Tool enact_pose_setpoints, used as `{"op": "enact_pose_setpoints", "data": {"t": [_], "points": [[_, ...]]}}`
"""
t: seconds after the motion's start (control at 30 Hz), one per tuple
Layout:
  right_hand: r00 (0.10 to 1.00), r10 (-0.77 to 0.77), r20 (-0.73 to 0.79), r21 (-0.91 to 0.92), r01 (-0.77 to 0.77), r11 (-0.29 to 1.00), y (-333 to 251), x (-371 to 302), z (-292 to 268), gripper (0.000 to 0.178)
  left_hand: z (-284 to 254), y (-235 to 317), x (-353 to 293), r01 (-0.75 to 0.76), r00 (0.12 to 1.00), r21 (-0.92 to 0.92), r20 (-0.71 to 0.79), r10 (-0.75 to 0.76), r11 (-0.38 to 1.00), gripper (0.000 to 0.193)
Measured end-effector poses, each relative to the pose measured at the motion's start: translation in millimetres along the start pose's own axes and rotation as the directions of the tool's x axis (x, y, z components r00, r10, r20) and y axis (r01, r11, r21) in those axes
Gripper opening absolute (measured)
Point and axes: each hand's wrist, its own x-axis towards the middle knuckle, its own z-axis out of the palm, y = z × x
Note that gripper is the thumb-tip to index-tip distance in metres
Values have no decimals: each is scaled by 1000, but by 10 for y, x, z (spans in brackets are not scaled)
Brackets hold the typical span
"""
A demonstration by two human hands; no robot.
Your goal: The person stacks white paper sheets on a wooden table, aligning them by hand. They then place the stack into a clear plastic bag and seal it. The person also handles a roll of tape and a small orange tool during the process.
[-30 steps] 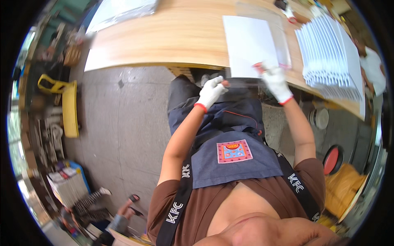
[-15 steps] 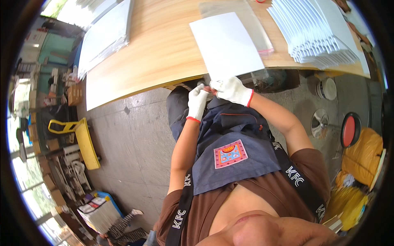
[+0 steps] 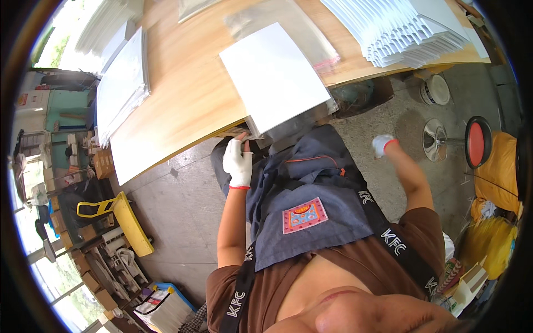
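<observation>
A white sheet point(image 3: 277, 77) lies on the table and reaches past its near edge. Clear plastic point(image 3: 288, 130), seemingly a bag, shows beyond the sheet's near end. My left hand point(image 3: 239, 164), in a white glove with bare fingertips, pinches the plastic by its near left corner. Out to the right, apart from the table and over the floor, is my right hand point(image 3: 383, 145) in its white glove. It is small and smeared by motion, so its fingers and anything in them cannot be made out.
More clear bags point(image 3: 300, 30) lie behind the sheet. A fanned stack of white folded pieces point(image 3: 400, 33) sits at the far right, a wrapped white stack point(image 3: 125, 83) at the left. On the floor stand a white bucket point(image 3: 436, 90), a red-seated stool point(image 3: 476, 144) and a yellow trolley point(image 3: 130, 222).
My hands were together at the sheet's near edge. The right has swung away to the right; the left stays near the corner. More clear plastic now shows below the sheet.
</observation>
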Motion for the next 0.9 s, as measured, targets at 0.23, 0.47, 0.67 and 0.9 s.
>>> {"op": "enact_pose_setpoints", "data": {"t": [0.23,0.47,0.67,0.9], "points": [[302,-427,-852,-153,638,755,-1817,-173,-1526,58,29,290,328,-679,701,212,-99,706,703,24],[373,-551,-746,-66,782,619,-2075,-4,-1676,19,-52,244,177,-539,824,103,-141,549,836,17],[775,-111,-622,639,585,500,-2206,37,-1428,20,260,98,-47,330,921,-596,32,-389,732,11],[961,188,-202,979,200,30,-2239,96,-1318,33,577,-145,-39,354,837,-908,415,-357,-226,23]]}}
